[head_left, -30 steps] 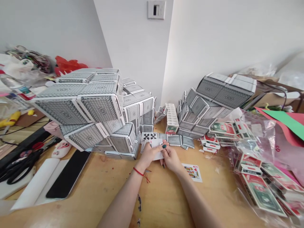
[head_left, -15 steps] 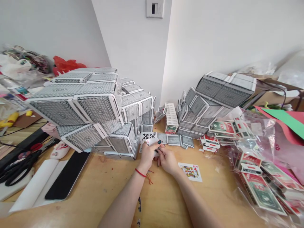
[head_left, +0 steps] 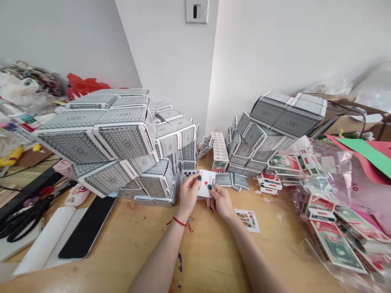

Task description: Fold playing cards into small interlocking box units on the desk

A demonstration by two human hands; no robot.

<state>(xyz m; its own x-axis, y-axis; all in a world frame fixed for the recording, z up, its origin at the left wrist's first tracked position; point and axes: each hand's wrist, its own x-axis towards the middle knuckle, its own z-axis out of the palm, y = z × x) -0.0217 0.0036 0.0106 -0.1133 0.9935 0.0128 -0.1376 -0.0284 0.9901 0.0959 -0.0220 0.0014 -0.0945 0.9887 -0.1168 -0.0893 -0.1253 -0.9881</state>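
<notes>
The left hand [head_left: 188, 192] and right hand [head_left: 222, 200] were both pinched closed on an ace card [head_left: 205, 190], held between them. A king card [head_left: 251, 223] lay beside the right wrist; card blocks [head_left: 126, 141] stood left of the grip.

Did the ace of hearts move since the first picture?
Yes, the ace of hearts shifted right and up in the view, judged against the grey-backed cards on the table.
</notes>
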